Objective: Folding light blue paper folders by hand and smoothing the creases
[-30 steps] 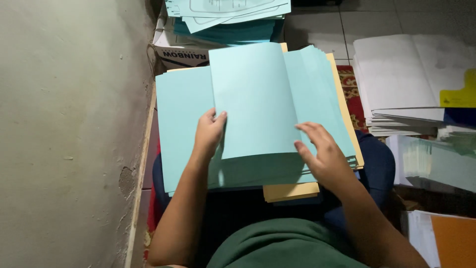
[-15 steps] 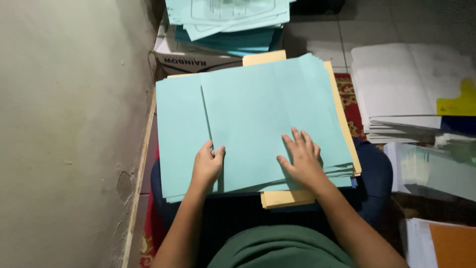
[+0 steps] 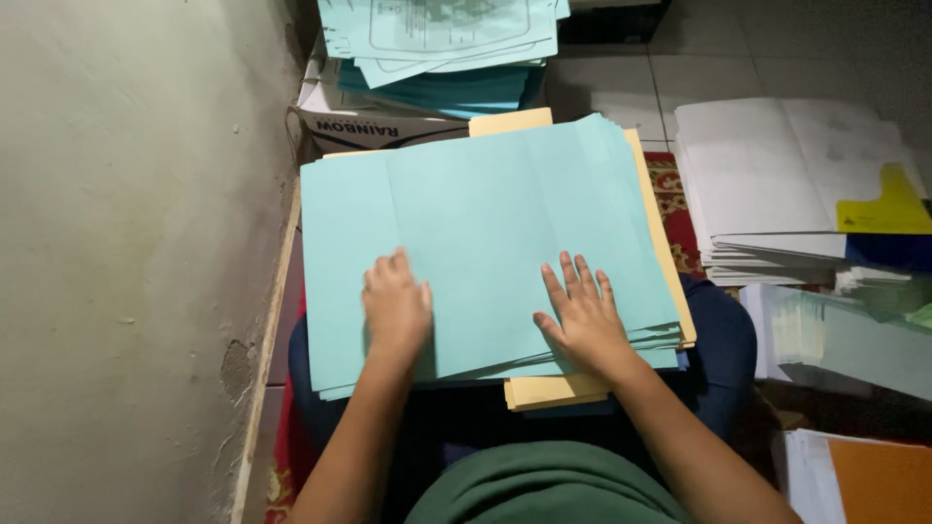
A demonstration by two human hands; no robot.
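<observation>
A stack of light blue paper sheets (image 3: 485, 223) lies on my lap over a yellow board (image 3: 553, 391). The top sheet is folded and lies flat, with its fold lines showing. My left hand (image 3: 396, 306) presses on the sheet near its left fold, fingers loosely curled. My right hand (image 3: 581, 315) rests flat on the lower right of the sheet, fingers spread. Neither hand grips anything.
A cardboard box (image 3: 379, 121) with more blue sheets (image 3: 447, 39) stands beyond the stack. A grey wall (image 3: 136, 243) runs along the left. White paper piles (image 3: 786, 184) and a yellow-tabbed sheet (image 3: 888, 206) lie at right; an orange folder (image 3: 874, 480) is at lower right.
The raised blue sheet has been folded down flat onto the stack. Both hands slid down and now press on it.
</observation>
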